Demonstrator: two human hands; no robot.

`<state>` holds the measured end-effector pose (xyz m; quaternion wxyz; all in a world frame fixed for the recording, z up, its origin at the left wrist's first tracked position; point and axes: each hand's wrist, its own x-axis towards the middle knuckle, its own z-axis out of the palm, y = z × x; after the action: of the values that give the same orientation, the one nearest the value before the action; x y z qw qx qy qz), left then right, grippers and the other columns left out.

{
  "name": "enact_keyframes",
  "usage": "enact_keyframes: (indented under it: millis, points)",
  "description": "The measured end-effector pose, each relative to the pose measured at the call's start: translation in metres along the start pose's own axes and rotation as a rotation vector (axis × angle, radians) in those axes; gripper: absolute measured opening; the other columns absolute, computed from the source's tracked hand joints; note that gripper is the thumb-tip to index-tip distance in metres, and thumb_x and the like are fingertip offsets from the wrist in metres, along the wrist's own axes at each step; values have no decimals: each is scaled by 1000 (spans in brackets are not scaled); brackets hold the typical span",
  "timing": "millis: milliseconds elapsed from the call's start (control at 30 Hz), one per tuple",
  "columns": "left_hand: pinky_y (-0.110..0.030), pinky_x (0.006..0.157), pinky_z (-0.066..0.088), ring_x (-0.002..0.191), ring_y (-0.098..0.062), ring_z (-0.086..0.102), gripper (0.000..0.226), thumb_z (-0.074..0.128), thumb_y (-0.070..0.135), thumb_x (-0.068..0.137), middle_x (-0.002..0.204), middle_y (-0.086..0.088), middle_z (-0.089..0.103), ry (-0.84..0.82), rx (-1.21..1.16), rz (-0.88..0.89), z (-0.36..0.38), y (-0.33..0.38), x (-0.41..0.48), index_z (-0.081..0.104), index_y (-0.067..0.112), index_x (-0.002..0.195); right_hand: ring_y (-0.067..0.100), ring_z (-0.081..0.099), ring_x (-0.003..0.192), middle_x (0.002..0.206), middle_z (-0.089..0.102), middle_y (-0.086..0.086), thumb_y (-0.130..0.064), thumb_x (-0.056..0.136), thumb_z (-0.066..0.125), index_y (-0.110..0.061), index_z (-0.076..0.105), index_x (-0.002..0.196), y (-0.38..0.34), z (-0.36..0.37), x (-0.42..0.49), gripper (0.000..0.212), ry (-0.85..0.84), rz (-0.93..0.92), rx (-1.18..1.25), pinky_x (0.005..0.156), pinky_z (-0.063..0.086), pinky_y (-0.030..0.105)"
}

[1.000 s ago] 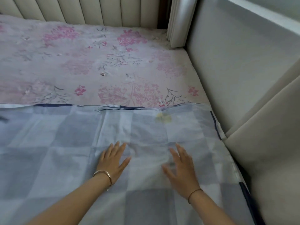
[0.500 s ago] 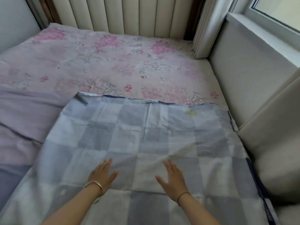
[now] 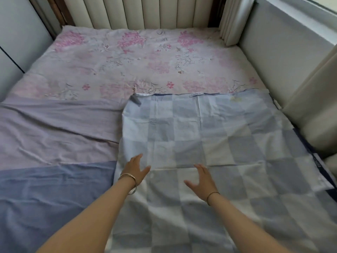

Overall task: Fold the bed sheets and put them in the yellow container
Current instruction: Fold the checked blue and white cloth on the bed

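Observation:
A blue and white checked bed sheet [image 3: 218, 128] lies folded flat on the right half of the bed, its far edge straight across the mattress. My left hand [image 3: 135, 168] rests near the sheet's left edge with fingers straight. My right hand [image 3: 202, 178] hovers or rests on the sheet's middle, fingers spread and relaxed. Neither hand grips the cloth. To the left lies a second sheet, lilac [image 3: 58, 132] above and darker blue [image 3: 51, 198] below. No yellow container is in view.
The mattress has a pink flowered cover [image 3: 138, 59]. A padded headboard [image 3: 145, 11] stands at the far end, a grey wall panel [image 3: 16, 33] on the left, and a padded wall [image 3: 284, 52] with cushions [image 3: 317, 114] on the right.
My head has pulled back and up, so more of the bed and the lilac sheet shows. Both hands have slid toward me over the checked sheet, still flat.

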<state>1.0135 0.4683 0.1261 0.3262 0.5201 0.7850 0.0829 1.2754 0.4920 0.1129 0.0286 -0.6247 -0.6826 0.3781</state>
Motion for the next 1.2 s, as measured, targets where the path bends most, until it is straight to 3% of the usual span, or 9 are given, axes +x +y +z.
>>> enact_keyframes:
  millis: [333,500,733,1033,1133,1200]
  points:
    - [-37,112,27,137,-28,30,68,48,47,92,153,-9,23,-184,-51,-43,-19,-63,-53,22,18,148,19,30,137,149,28,4,-42,83,67,-15,32,142,-58,81,-70,74,-79,74,187,113,25,28]
    - [-36,112,26,138,-27,29,68,51,43,93,152,-11,24,-187,-88,-62,-21,-75,-67,23,13,147,18,32,136,149,28,3,-41,83,67,-16,31,142,-68,97,-84,73,-126,80,251,109,27,25]
    - [-37,110,29,136,-29,32,67,49,44,93,151,-12,26,-215,-107,-42,-27,-94,-61,24,11,146,17,38,130,144,34,1,-46,81,68,-20,33,140,-90,142,-93,74,-107,150,379,106,36,30]
    - [-33,106,29,134,-29,36,64,50,39,94,148,-13,34,-320,-93,11,-28,-179,-36,30,2,142,17,40,129,142,41,3,-41,77,74,-16,38,138,-139,270,-116,75,65,360,526,105,35,25]
    - [-35,107,30,133,-32,37,66,47,41,95,147,-17,35,-380,-147,-49,-14,-198,-28,28,-1,142,15,37,132,145,37,0,-53,71,72,-18,37,140,-147,307,-137,85,147,442,648,105,32,22]
    - [-35,103,34,124,-35,46,63,47,39,95,136,-24,46,-393,-205,-106,-2,-202,-33,34,-7,136,14,37,132,145,38,-1,-48,75,71,-19,36,140,-146,326,-152,79,191,463,682,103,31,18]
